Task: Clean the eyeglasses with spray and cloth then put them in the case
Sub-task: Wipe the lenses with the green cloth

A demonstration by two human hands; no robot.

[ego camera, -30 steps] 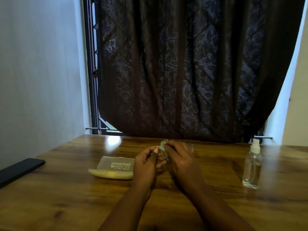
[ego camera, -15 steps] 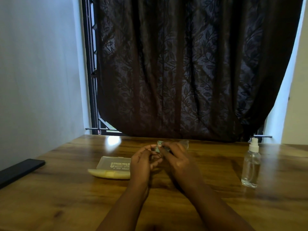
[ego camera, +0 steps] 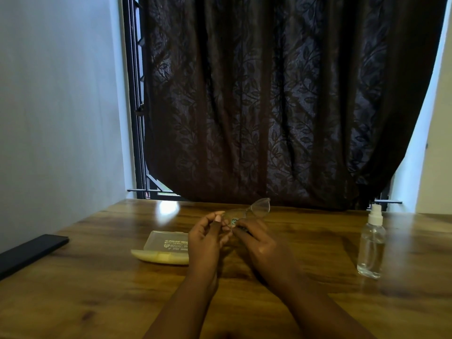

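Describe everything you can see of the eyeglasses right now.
The eyeglasses have a clear, transparent frame and look like plastic. Both hands hold them above the wooden table: the left hand pinches one end, and the right hand grips near the middle with a bit of pale cloth. One lens juts free to the upper right, tilted. Whether the temples are folded cannot be told.

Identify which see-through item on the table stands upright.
The spray bottle, standing at the right with its white nozzle on top. The clear case lies flat; the eyeglasses are held above the table.
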